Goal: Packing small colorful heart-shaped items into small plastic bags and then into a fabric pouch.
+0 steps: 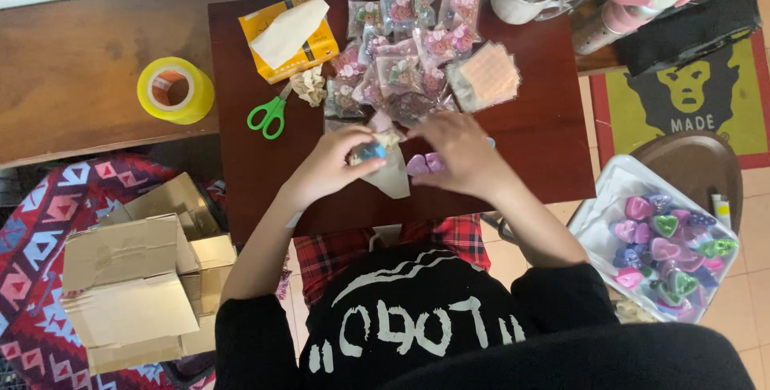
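Behind hands [333, 167], packets [409, 61], scissors [269, 114], tape [175, 90]

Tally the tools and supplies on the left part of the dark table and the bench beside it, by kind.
Tape roll, yellow: 1
Scissors, green handles: 1
Tissue pack, yellow: 1
Cloth scrunchie, beige: 1
Total: 4

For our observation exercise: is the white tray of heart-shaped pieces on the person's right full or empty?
Nearly full: the white tray holds a crowded heap of pink, purple, blue and green heart-shaped pieces, with bare tray only at its near end.
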